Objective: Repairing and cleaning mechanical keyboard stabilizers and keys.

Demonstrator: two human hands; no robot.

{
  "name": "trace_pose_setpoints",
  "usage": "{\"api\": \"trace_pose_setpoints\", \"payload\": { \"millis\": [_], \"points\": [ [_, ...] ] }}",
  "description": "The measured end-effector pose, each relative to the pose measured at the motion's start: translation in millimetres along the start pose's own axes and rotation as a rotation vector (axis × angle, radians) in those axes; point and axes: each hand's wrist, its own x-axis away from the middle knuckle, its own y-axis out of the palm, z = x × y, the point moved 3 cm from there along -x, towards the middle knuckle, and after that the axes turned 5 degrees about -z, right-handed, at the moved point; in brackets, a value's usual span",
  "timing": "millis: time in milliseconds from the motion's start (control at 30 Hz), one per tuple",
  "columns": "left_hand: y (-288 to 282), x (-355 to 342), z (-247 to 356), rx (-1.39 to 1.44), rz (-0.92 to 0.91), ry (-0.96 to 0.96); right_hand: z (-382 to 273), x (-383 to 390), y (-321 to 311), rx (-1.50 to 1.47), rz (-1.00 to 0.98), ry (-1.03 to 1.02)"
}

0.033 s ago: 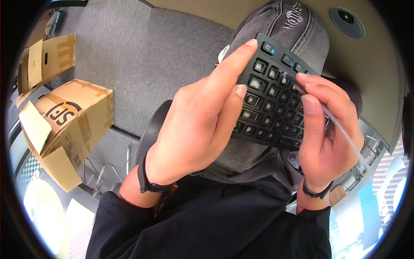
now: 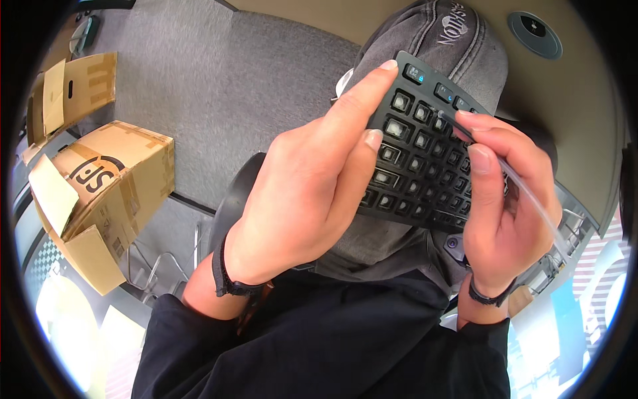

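A black keyboard (image 2: 433, 154) is tilted in front of me, most of its keycaps off so that the pale switch sockets show. Keycaps remain along its top row. Gripping its left edge is my left hand (image 2: 309, 179), the index finger stretched to the upper corner and the thumb lower down. My right hand (image 2: 510, 193) pinches a thin stick-like tool (image 2: 531, 197) with a translucent shaft and a dark front part. The tool's tip is over the sockets near the top row; whether it touches them I cannot tell. Its exact kind does not show.
A grey cap (image 2: 485, 56) lies behind the keyboard. To the left, an open cardboard box (image 2: 143, 156) and another carton (image 2: 93, 86) stand near the grey floor (image 2: 193, 86). A round dark fitting (image 2: 535, 33) sits on the brown surface at upper right.
My right hand and the tool have shifted very slightly to the right. The left hand and the keyboard look almost the same.
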Motion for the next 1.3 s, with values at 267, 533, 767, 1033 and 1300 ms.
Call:
{"api": "trace_pose_setpoints", "payload": {
  "millis": [267, 533, 767, 1033, 1300],
  "points": [
    [-3, 3, 5, 0.100, -0.005, 0.000, -4, -36, -25, -0.042, -0.334, 0.187],
    [-2, 5, -1, 0.121, 0.049, 0.072, -24, -65, -24, 0.105, -0.524, 0.177],
    [0, 6, -2, 0.127, 0.072, 0.057, -32, -78, -23, 0.155, -0.582, 0.031],
    [-5, 4, 3, 0.128, 0.015, 0.028, -19, -73, -34, -0.040, -0.514, 0.158],
    [-4, 5, 3, 0.197, 0.018, -0.021, -14, -51, -38, 0.133, -0.538, -0.032]
  ]
}}
